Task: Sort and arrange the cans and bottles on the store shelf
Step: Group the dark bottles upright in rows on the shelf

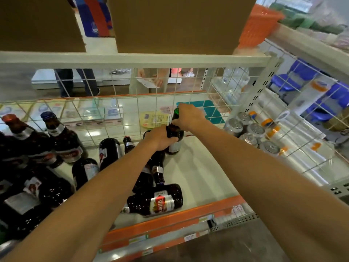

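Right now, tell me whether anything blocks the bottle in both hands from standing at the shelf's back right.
Nothing visible does. The left hand and right hand grip the green-capped bottle by the back mesh, with bare shelf to its right. The lying bottles are nearer and to its left.

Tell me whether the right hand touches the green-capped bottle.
Touching. The head view shows the right hand gripping the neck of the green-capped bottle.

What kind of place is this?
Probably a shop: a metal shelf with an orange price-label rail along its front, lots of dark bottles and rows of cans.
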The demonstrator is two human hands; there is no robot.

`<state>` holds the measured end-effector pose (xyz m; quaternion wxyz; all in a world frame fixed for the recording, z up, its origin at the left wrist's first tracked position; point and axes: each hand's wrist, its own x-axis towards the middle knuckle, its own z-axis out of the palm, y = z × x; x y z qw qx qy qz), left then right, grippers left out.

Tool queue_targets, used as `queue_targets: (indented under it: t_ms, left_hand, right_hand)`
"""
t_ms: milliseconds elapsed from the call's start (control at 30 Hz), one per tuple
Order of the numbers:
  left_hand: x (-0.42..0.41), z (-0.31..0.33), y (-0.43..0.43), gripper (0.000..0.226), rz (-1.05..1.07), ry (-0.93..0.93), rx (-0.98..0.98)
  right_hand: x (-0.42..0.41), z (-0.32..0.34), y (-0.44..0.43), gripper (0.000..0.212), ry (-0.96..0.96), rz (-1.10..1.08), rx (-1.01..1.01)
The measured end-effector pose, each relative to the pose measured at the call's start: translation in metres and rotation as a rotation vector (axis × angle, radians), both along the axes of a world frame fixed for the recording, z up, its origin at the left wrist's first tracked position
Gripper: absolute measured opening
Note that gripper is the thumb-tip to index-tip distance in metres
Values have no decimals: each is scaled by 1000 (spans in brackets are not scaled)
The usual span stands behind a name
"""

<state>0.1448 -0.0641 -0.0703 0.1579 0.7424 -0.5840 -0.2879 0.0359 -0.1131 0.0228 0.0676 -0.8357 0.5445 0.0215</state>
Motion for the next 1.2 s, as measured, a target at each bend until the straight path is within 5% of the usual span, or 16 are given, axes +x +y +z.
queue_targets:
  t_ms: [267,433,567,867,1200]
  left_hand:
    - [9,-3,21,52,53,37,-70]
    - [24,-1,60,44,134,-6,-53]
    - [44,2,95,51,129,-93,-3]
    - [83,13,173,27,94,-163,43]
    - [97,-12,234,42,75,-157,-33]
  right_hand:
    - [-11,-18,-7,42,-140,-47,86]
    - [-31,-40,16,23,-188,-43,420]
    - [-23,-58,43,28,-138,28,321]
    - [43,-85,156,11,-144,520,318]
    - [59,-121,223,41,234,608,32]
